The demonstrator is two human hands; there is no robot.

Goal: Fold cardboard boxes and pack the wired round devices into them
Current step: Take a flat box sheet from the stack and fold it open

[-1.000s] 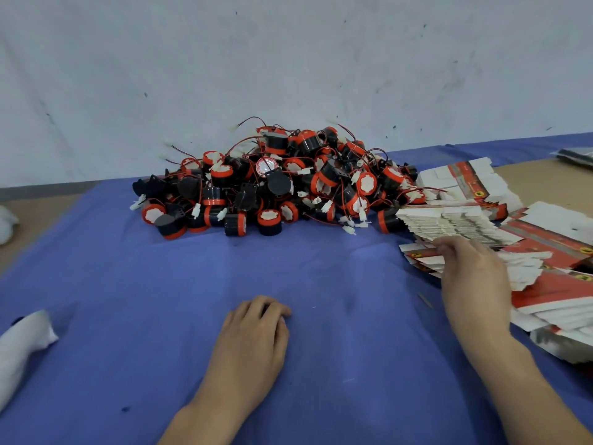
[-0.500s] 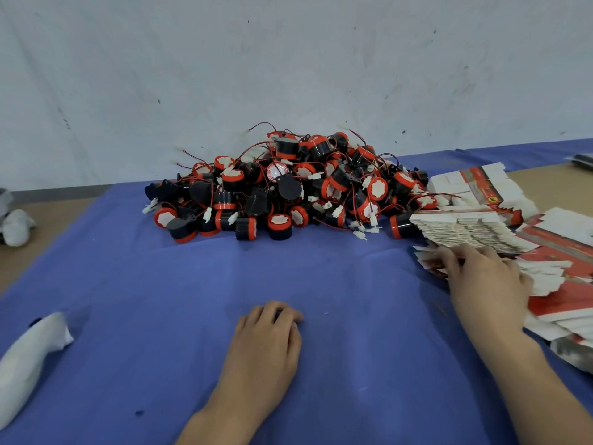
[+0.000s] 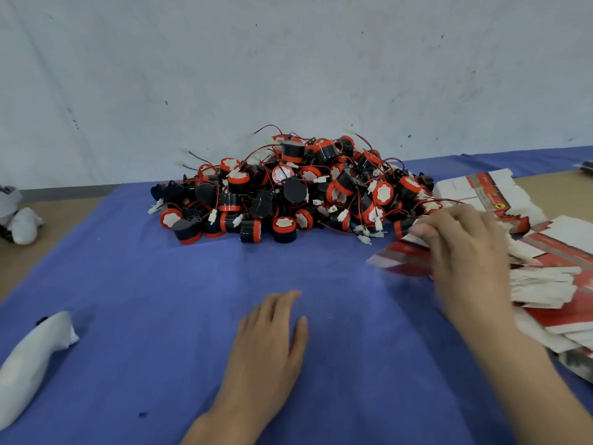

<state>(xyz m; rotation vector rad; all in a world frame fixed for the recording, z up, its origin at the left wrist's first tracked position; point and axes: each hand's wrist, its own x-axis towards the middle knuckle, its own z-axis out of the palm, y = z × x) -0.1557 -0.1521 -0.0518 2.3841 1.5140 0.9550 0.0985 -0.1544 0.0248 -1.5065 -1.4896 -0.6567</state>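
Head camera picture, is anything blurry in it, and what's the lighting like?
Head view: the right hand and the flat carton it holds are smeared by motion blur; the left hand, flat on the blue cloth, and the pile of round devices look sharp. Head view: the light is soft and even, shadows are faint, no glare.

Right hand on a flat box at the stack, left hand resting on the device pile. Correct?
No. The head view shows the left hand flat on the blue cloth, in front of the device pile and apart from it. The right hand does hold a flat box at the stack.
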